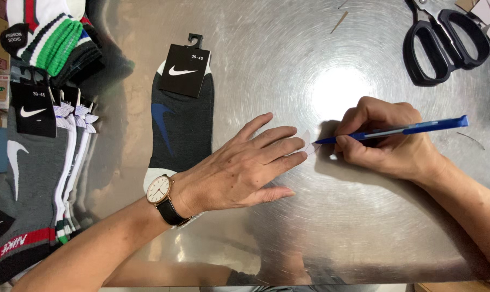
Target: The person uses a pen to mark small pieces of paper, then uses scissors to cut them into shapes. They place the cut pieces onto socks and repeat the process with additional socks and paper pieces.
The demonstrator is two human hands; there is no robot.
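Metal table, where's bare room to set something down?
Bare metal table lies between the dark sock and scissors, and in front of both hands. Crowded: the sock piles at the left edge.

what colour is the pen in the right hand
Blue: the pen in the right hand has a blue body and cap, seen in the head view.

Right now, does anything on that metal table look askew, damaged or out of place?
Nothing stands out. The left hand pins a small white tag flat while the right hand writes on it with a blue pen. The dark sock lies straight; scissors rest at the far edge.
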